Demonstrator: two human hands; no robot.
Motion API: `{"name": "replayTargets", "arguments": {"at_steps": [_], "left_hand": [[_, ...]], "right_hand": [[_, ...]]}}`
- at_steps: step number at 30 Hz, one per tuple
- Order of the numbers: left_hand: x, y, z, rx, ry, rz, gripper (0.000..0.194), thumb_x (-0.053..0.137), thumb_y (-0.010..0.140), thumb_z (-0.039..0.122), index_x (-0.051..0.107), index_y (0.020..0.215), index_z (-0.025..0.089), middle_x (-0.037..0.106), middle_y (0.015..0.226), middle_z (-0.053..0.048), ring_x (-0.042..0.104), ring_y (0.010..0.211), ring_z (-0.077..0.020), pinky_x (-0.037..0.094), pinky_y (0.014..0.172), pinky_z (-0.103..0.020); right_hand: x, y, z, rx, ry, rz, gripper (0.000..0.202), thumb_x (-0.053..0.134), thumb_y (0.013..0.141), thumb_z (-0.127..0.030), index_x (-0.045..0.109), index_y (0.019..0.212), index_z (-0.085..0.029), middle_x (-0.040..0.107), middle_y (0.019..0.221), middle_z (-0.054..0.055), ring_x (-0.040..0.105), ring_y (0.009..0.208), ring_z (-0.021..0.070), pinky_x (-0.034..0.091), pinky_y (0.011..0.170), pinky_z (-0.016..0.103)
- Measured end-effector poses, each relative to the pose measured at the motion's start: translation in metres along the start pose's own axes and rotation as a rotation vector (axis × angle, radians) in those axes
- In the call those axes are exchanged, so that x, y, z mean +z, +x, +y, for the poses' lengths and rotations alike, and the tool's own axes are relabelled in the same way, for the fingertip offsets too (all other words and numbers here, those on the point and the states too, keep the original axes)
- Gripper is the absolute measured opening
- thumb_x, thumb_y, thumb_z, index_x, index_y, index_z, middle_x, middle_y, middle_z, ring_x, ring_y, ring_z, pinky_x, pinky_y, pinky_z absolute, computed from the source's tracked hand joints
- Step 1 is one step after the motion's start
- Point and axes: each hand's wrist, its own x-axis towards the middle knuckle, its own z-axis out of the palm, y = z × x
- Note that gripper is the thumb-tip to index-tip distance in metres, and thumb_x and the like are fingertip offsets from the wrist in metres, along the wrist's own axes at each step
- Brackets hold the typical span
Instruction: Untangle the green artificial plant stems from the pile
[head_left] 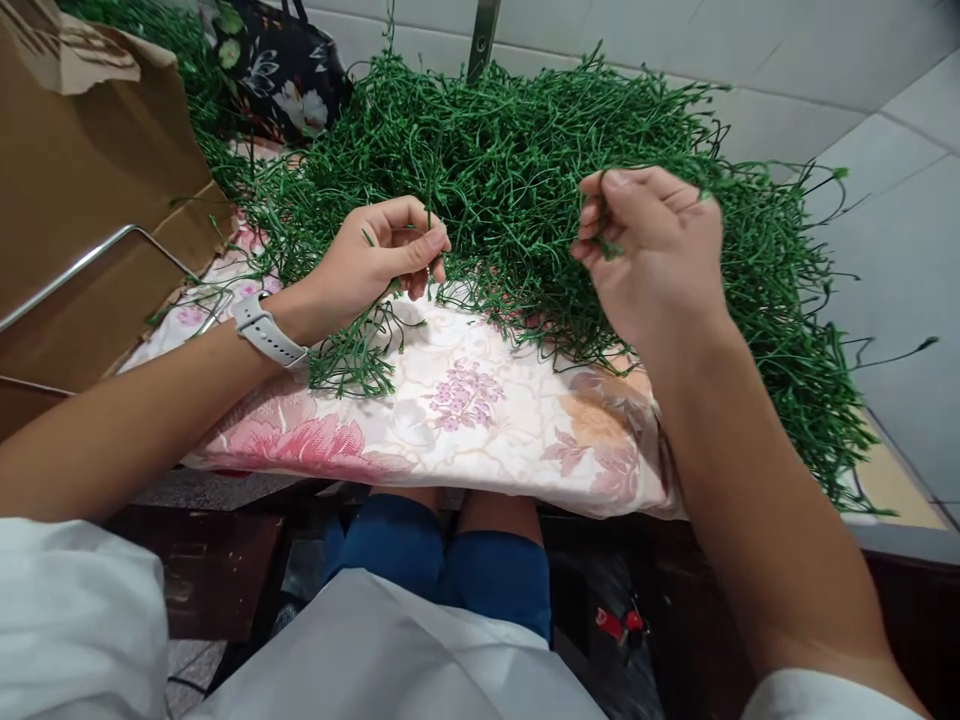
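Note:
A big tangled heap of thin green plastic stems (525, 170) lies on a table covered by a floral cloth (465, 410). My left hand (379, 262), with a white watch on its wrist, pinches a thin green stem between thumb and fingers at the heap's near edge. A small bunch of green stems (349, 360) lies on the cloth just under that wrist. My right hand (652, 250) is raised over the heap's right side, its fingers closed on a few green stems pulled up from the pile.
A brown cardboard box (82, 190) stands at the left with a metal bar (90, 260) in front of it. A dark flowered bag (289, 70) sits behind the heap. White tiled floor (885, 200) lies to the right. My knees (442, 550) are under the table edge.

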Motion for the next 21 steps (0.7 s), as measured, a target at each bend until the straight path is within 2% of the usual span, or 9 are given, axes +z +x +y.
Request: {"name": "replayTargets", "arguments": {"at_steps": [2, 4, 5, 7, 9, 14, 17, 21], "left_hand": [[0.001, 0.000, -0.001, 0.011, 0.005, 0.001, 0.030, 0.080, 0.091, 0.029, 0.058, 0.075, 0.016, 0.066, 0.067, 0.001, 0.059, 0.049, -0.0040, 0.049, 0.050, -0.018], [0.000, 0.000, -0.001, 0.020, 0.007, -0.001, 0.031, 0.082, 0.089, 0.030, 0.059, 0.075, 0.016, 0.066, 0.068, 0.001, 0.060, 0.051, -0.0046, 0.050, 0.050, -0.018], [0.000, 0.001, -0.002, 0.023, 0.007, -0.003, 0.032, 0.083, 0.088, 0.031, 0.059, 0.074, 0.016, 0.067, 0.068, 0.001, 0.061, 0.051, -0.0049, 0.050, 0.050, -0.018], [0.000, 0.001, -0.001, 0.032, 0.003, -0.008, 0.033, 0.085, 0.087, 0.032, 0.060, 0.074, 0.016, 0.067, 0.068, 0.000, 0.061, 0.051, -0.0051, 0.050, 0.050, -0.018], [0.000, 0.000, -0.001, 0.033, -0.006, -0.015, 0.032, 0.085, 0.086, 0.031, 0.060, 0.074, 0.015, 0.067, 0.067, 0.000, 0.060, 0.051, -0.0049, 0.050, 0.049, -0.018], [0.002, 0.000, -0.001, 0.020, -0.023, -0.029, 0.028, 0.081, 0.091, 0.023, 0.060, 0.075, 0.014, 0.066, 0.066, 0.000, 0.059, 0.050, -0.0041, 0.048, 0.050, -0.018], [0.002, 0.001, -0.002, 0.027, -0.019, -0.028, 0.029, 0.082, 0.090, 0.025, 0.060, 0.075, 0.014, 0.067, 0.068, 0.000, 0.060, 0.052, -0.0044, 0.048, 0.050, -0.018], [0.003, -0.001, -0.001, 0.024, -0.008, -0.016, 0.031, 0.085, 0.086, 0.030, 0.061, 0.074, 0.014, 0.067, 0.068, 0.000, 0.061, 0.056, -0.0051, 0.048, 0.051, -0.019]], "right_hand": [[-0.006, 0.006, -0.002, -0.103, -0.043, 0.187, 0.032, 0.087, 0.083, -0.048, 0.069, 0.086, -0.022, 0.069, 0.078, 0.004, 0.063, 0.068, 0.0156, 0.043, 0.052, 0.028], [-0.010, 0.011, -0.006, -0.232, -0.130, 0.339, 0.022, 0.089, 0.080, -0.030, 0.069, 0.084, -0.021, 0.068, 0.074, 0.003, 0.067, 0.065, 0.0167, 0.040, 0.051, 0.028], [-0.011, 0.013, -0.008, -0.284, -0.173, 0.382, 0.019, 0.086, 0.080, -0.018, 0.068, 0.083, -0.020, 0.068, 0.073, 0.002, 0.069, 0.064, 0.0170, 0.041, 0.052, 0.028], [-0.012, 0.015, -0.010, -0.342, -0.217, 0.431, 0.025, 0.076, 0.081, 0.002, 0.065, 0.079, -0.020, 0.067, 0.070, 0.001, 0.072, 0.063, 0.0171, 0.043, 0.055, 0.027], [-0.012, 0.016, -0.012, -0.347, -0.259, 0.469, 0.032, 0.066, 0.081, 0.013, 0.064, 0.076, -0.019, 0.067, 0.069, 0.000, 0.070, 0.063, 0.0155, 0.043, 0.058, 0.027], [-0.012, 0.016, -0.011, -0.331, -0.376, 0.526, 0.033, 0.067, 0.079, 0.015, 0.065, 0.069, -0.016, 0.060, 0.065, -0.002, 0.053, 0.058, 0.0104, 0.040, 0.063, 0.028], [-0.018, 0.017, -0.006, -0.356, -0.420, 0.517, 0.027, 0.069, 0.082, 0.011, 0.069, 0.073, -0.014, 0.064, 0.069, 0.000, 0.058, 0.064, 0.0115, 0.045, 0.066, 0.028], [-0.031, 0.018, 0.003, -0.421, -0.587, 0.420, 0.016, 0.070, 0.086, 0.005, 0.076, 0.086, -0.010, 0.073, 0.083, 0.002, 0.068, 0.080, 0.0141, 0.052, 0.078, 0.030]]}}
